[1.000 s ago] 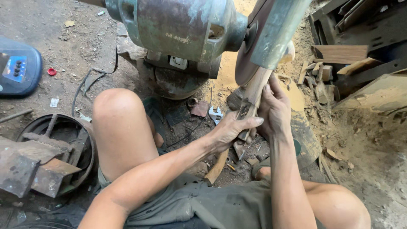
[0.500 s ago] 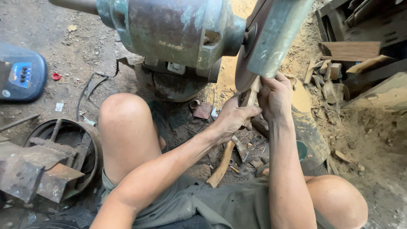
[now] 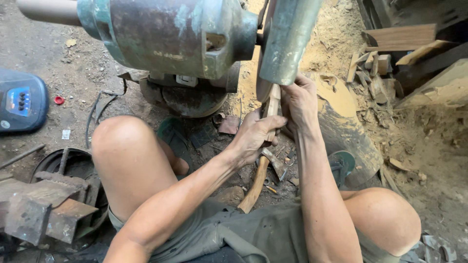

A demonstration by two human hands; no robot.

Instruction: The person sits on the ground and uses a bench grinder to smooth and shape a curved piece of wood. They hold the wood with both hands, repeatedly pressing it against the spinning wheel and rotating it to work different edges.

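1. Grip: your left hand [image 3: 253,139] is wrapped tight round the wooden piece [image 3: 271,109], thumb over the top. Your right hand [image 3: 300,100] pinches the same piece from the other side, fingers closed on it just under the wheel guard [image 3: 287,39].
2. The wooden piece stands near upright between both hands, upper end against the grinding wheel [image 3: 263,87]. Contact point is hidden by the guard and your fingers.
3. Nearest you: both knees bare, green shorts [image 3: 253,234], forearms crossing over your lap.
4. Between your legs on the floor: a curved wooden handle [image 3: 256,185] lying tilted, a small metal head [image 3: 275,163] just beside it.
5. To your left: rusty metal blocks [image 3: 44,204] stacked on a dark round rim [image 3: 80,160].
6. Farther left: a blue device [image 3: 22,100] and a small red cap [image 3: 59,100] on the dirt.
7. Ahead: the green motor housing [image 3: 165,34] on its base, sawdust [image 3: 336,34] piled right of the wheel.
8. Far right: wood offcuts [image 3: 375,65] and planks [image 3: 399,36].
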